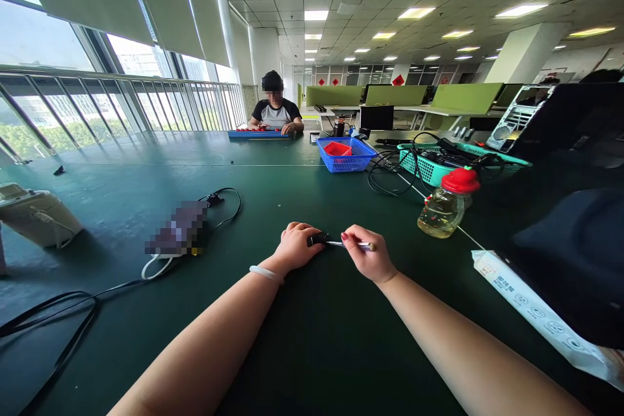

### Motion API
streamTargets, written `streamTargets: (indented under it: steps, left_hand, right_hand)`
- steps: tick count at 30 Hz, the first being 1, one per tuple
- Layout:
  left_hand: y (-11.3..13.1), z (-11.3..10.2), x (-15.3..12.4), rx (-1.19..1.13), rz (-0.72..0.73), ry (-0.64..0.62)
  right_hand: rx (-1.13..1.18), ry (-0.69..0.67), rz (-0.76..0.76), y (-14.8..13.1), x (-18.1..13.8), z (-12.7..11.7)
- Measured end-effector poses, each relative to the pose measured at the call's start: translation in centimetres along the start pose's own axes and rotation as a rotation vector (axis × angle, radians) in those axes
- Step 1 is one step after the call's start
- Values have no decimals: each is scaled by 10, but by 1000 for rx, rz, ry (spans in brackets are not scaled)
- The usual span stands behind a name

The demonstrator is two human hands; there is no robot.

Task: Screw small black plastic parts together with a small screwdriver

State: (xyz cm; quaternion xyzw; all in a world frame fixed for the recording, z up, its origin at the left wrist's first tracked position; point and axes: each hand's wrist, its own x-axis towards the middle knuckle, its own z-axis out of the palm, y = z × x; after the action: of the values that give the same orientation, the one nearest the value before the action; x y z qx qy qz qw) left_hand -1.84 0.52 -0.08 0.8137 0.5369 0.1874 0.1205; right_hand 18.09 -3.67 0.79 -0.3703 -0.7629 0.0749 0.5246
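Wearing a pale bangle, my left hand (296,245) is closed around a small black object (318,238), pressing it to the dark green table (312,351). Its exact kind is too small to make out. My right hand (368,253) pinches a slim screwdriver-like tool (366,246) with a thin light shaft and a pale handle end. The tool lies almost level, and its tip points left at the black object. Whether the tip touches it I cannot tell.
Right of my hands stand a red-lidded bottle (442,211) and a white packet (529,312). Farther back are a blue basket (347,162) and a green basket (429,172) with cables. A power adapter (182,227) lies left. Across the table sits a person (275,114).
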Motion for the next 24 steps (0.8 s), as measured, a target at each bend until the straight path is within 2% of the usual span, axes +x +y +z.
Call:
streamTargets:
  steps: [6, 8, 24]
  left_hand:
    - [-1, 2, 1, -7, -7, 13]
    - [-2, 3, 1, -13, -9, 16]
    - [-3, 2, 2, 1, 7, 12]
  right_hand:
    - [-178, -174, -314, -8, 1, 0]
    - [-234, -211, -374, -8, 1, -1]
    - [-121, -45, -125, 0, 2, -2]
